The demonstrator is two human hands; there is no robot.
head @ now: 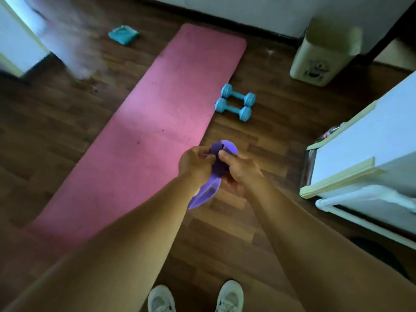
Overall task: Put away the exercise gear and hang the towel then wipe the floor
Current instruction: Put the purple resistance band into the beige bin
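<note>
Fingers of the left hand [195,162] and right hand [239,168] pinch the band [217,164], bunched between them; light, limp, stretchy, probably best gripped at its folds.

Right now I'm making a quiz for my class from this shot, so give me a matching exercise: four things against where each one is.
Things:
1. purple band
2. dumbbells
3. teal towel
4. cream bin

Places:
A. floor, far left of the pink mat
B. by the far wall, right
C. floor, beside the mat's right edge
D. held by the left hand and right hand

Pairs: 1-D, 2-C, 3-A, 4-B
</note>
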